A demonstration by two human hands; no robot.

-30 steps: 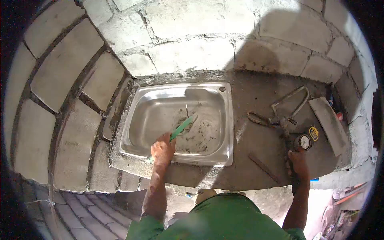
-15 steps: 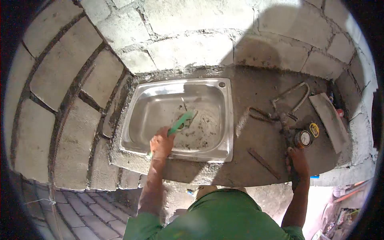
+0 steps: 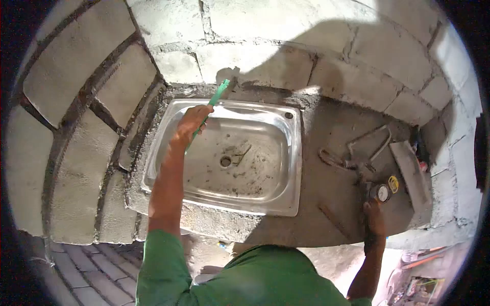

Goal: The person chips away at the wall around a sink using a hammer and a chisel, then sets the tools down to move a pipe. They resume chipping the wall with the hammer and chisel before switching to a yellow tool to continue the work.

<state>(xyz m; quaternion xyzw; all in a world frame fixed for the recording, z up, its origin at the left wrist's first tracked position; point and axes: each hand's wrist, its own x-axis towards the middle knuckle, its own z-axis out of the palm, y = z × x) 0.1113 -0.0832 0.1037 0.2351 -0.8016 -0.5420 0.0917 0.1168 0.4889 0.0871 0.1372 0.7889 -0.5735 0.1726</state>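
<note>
Green strip, likely light and stiff, is gripped suitably mid-length by the left hand; the right hand's grip cannot be told.

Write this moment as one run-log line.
left hand: grips green tool over sink | right hand: near round item | debris: in sink
</note>
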